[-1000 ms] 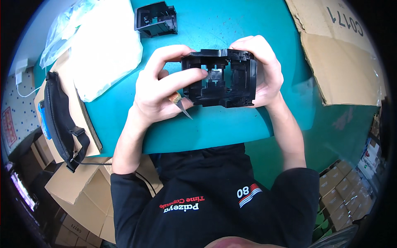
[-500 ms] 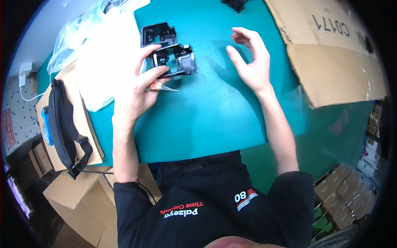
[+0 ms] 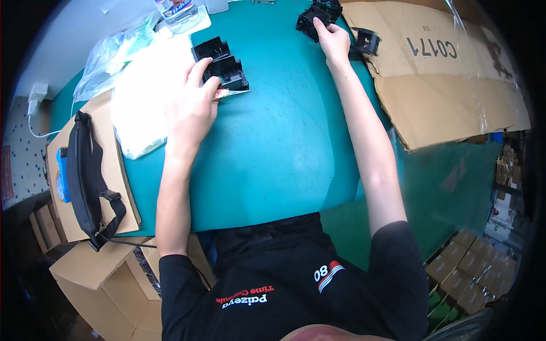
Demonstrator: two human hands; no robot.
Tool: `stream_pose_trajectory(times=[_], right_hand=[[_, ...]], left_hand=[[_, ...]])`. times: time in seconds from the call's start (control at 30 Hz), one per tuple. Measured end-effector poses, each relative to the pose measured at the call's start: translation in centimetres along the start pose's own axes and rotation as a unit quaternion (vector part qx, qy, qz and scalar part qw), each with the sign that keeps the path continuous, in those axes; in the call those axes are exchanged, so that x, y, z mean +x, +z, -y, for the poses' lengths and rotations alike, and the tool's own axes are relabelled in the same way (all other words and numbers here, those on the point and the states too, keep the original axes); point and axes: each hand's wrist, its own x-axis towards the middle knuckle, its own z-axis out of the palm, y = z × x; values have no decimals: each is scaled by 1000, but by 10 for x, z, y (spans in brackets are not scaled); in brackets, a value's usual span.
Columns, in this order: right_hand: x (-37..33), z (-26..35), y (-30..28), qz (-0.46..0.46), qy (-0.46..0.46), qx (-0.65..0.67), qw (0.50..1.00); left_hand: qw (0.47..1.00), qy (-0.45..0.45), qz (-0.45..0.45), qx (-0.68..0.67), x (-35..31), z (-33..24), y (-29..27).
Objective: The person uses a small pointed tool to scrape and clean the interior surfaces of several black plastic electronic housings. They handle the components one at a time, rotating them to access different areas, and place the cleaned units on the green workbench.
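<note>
My left hand [image 3: 193, 111] is closed on a black plastic housing [image 3: 228, 75], a boxy open frame, with finger and thumb at its near side. Directly behind it is a second black housing [image 3: 210, 50] of similar shape. Out from under the left fingers comes a slim pointed tool [image 3: 234, 92] with a red-and-white part; its kind is unclear. At the far right of the mat, my right hand [image 3: 334, 44] pinches a black plastic part [image 3: 309, 24] within a small cluster of such parts. Another black part [image 3: 367, 42] stands by the cardboard edge, right of that hand.
A flattened cardboard box [image 3: 438, 79] covers the right of the green mat [image 3: 267, 153]. White plastic bags [image 3: 142, 102] lie on the left, beside a black belt bag [image 3: 85, 176] on cardboard. A clear container [image 3: 181, 20] stands at the back. An open carton [image 3: 108, 284] sits below left.
My right hand has gone from open over the mat to the far cluster and closed on a part. The left hand tilted its housing and set it nearer the other one.
</note>
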Motion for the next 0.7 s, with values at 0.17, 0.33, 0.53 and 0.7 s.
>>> stream_pose_trajectory(times=[0.17, 0.33, 0.53, 0.7], right_hand=[[-21, -21, 27, -40, -155, 151, 976], [-81, -2, 15, 135, -89, 266, 950], [-132, 11, -2, 188, -112, 326, 919], [-174, -7, -21, 227, -281, 125, 924]], left_hand=[[999, 3, -40, 24, 0, -3, 9], [990, -26, -125, -63, -6, -9, -6], [971, -44, -123, -202, -18, -12, -17], [967, -56, -33, -247, -21, -18, -27]])
